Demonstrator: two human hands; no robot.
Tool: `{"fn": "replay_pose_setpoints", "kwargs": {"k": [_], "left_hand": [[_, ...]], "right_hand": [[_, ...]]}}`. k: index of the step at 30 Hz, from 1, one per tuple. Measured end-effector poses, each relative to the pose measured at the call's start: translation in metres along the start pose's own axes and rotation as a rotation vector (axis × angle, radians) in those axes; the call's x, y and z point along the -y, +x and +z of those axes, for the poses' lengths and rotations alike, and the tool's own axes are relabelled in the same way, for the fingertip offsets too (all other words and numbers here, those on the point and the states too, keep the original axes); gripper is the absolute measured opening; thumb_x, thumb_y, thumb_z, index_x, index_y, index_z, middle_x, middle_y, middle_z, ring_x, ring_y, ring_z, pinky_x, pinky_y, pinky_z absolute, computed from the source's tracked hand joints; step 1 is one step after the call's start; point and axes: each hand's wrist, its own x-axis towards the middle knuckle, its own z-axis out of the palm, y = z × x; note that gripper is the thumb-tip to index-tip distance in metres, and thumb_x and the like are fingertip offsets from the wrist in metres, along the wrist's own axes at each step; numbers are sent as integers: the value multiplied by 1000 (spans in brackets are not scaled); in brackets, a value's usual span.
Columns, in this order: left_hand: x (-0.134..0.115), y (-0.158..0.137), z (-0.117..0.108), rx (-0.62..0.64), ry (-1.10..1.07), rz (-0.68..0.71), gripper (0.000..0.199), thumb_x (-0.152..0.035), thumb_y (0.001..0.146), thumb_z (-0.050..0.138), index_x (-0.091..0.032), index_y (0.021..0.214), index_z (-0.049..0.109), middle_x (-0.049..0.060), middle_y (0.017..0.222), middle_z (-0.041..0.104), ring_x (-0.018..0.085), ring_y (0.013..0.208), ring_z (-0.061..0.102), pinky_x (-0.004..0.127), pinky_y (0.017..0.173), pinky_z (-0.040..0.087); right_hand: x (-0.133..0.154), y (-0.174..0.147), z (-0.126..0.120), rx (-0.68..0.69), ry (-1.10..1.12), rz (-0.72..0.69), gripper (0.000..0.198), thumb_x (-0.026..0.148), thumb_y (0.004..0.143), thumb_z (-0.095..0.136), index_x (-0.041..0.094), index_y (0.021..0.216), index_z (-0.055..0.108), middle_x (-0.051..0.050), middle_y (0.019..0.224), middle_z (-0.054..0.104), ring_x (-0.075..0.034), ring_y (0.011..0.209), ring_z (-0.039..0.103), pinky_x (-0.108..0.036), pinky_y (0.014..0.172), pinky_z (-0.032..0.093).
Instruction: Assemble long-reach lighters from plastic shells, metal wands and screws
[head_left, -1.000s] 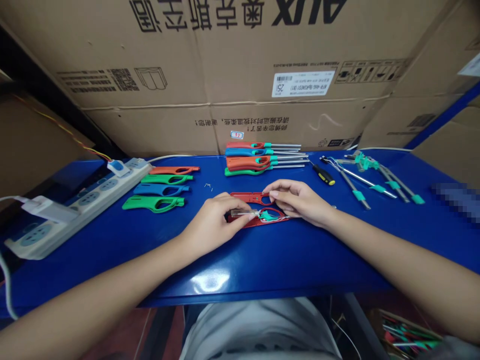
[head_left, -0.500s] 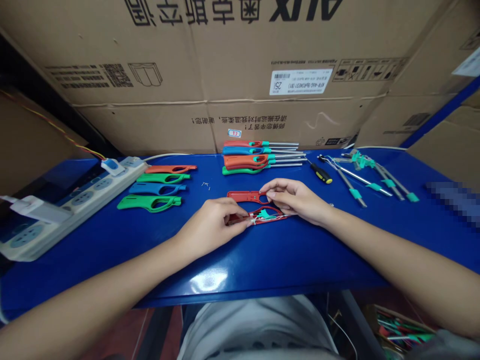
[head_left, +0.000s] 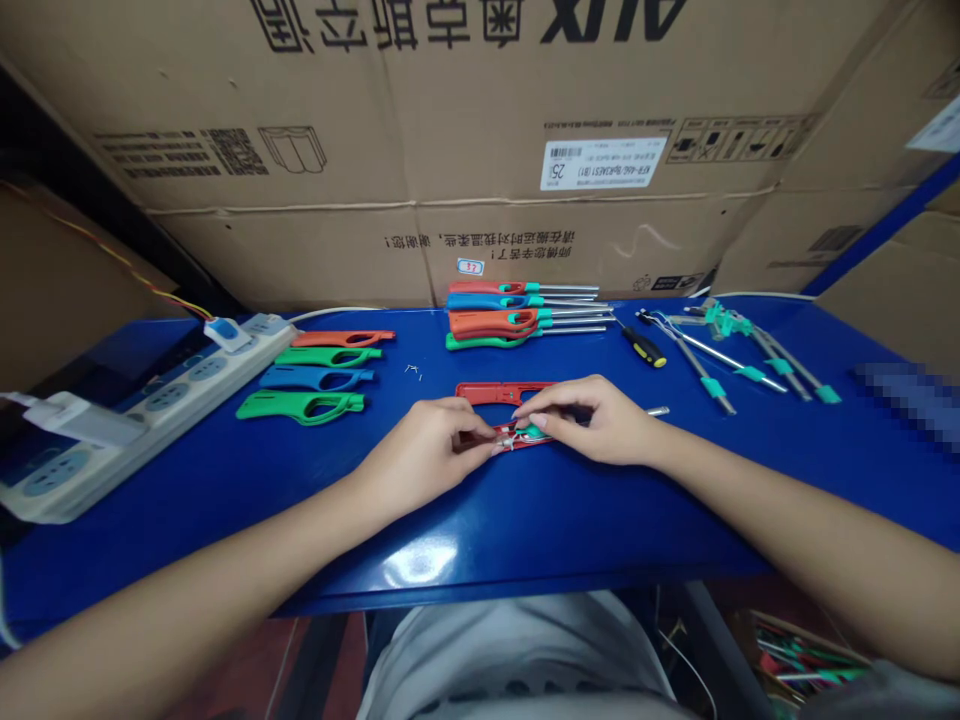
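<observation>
Between my hands lies one half of a red lighter shell (head_left: 509, 447), open side up, with thin white wires and a teal trigger (head_left: 534, 431) in it. My left hand (head_left: 427, 445) pinches the left end of this shell half, thumb and fingers close to the wires. At its middle, my right hand (head_left: 604, 425) has thumb and fingertips closed on the teal trigger and partly covers it. A metal tube (head_left: 658, 411) sticks out past my right hand. Just behind lies the other red shell half (head_left: 487, 393), its right end hidden by my right fingers.
Lighters with metal tubes (head_left: 574, 309) are stacked at the back beside a screwdriver (head_left: 645, 345). Loose tubes with teal ends (head_left: 750, 345) lie right. Several coloured handle shells (head_left: 304, 405) and a power strip (head_left: 161, 400) are left. Tiny screws (head_left: 412, 370) lie between. Cardboard (head_left: 465, 150) stands behind.
My right hand has moved from the back red shell half down and left onto the teal trigger, uncovering the metal tube. My left hand stays at the front shell half.
</observation>
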Motion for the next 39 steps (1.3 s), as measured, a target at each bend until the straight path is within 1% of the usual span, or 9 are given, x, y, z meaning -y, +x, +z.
{"fn": "replay_pose_setpoints", "kwargs": {"k": [3, 6, 9, 11, 17, 23, 26, 32, 39], "left_hand": [[-1, 0, 0, -4, -1, -7, 11, -24, 86, 73, -21, 93, 81, 3, 79, 70, 12, 61, 61, 23, 59, 47], [-1, 0, 0, -8, -7, 0, 10, -24, 87, 73, -20, 92, 81, 3, 79, 70, 12, 62, 60, 22, 57, 45], [0, 1, 0, -15, -19, 4, 10, -23, 87, 72, -20, 91, 81, 4, 77, 69, 12, 61, 60, 22, 57, 45], [1, 1, 0, -20, -25, 1, 10, -22, 86, 73, -20, 91, 81, 3, 76, 69, 12, 61, 60, 22, 57, 45], [2, 1, 2, -24, -37, 0, 10, -26, 86, 74, -21, 92, 82, 2, 75, 68, 10, 58, 58, 22, 56, 44], [5, 3, 2, 7, -181, -58, 17, -35, 88, 72, -21, 90, 81, 3, 76, 67, 9, 54, 57, 21, 51, 44], [6, 4, 2, 13, -202, -66, 17, -35, 87, 72, -21, 88, 81, 3, 76, 68, 9, 53, 57, 21, 50, 43], [3, 4, 3, 2, -113, -68, 8, -25, 84, 74, -19, 85, 79, 3, 77, 70, 10, 54, 57, 22, 54, 45], [2, 0, 3, -3, -7, -1, 9, -25, 87, 72, -20, 90, 79, 2, 81, 70, 11, 61, 60, 23, 61, 48]], "right_hand": [[1, -4, -1, 40, -171, -176, 25, 28, 92, 60, 18, 106, 78, -8, 96, 79, -17, 77, 71, -28, 67, 54], [1, -5, -3, 100, -233, -308, 25, 24, 92, 59, 21, 109, 77, -7, 101, 79, -18, 85, 73, -27, 74, 57], [1, -6, -5, 127, -277, -399, 27, 21, 92, 58, 21, 113, 75, -6, 106, 78, -18, 92, 74, -27, 80, 58], [2, -6, -5, 131, -306, -429, 27, 20, 92, 58, 21, 114, 74, -5, 107, 78, -18, 95, 74, -27, 84, 58], [6, -7, -3, 139, -348, -437, 29, 19, 92, 58, 20, 117, 73, -6, 109, 78, -19, 97, 74, -29, 87, 57], [7, -7, -4, 134, -338, -445, 30, 19, 93, 57, 21, 118, 72, -6, 107, 78, -17, 92, 75, -27, 81, 57], [6, -7, -4, 160, -352, -438, 29, 19, 93, 55, 20, 117, 72, -6, 109, 78, -18, 95, 74, -27, 84, 57], [7, -8, -3, 181, -439, -434, 28, 22, 94, 55, 18, 117, 71, -6, 112, 77, -19, 99, 74, -29, 87, 57], [12, -12, -1, 198, -563, -415, 27, 24, 95, 53, 20, 116, 71, -4, 112, 77, -20, 101, 73, -30, 82, 55]]}}
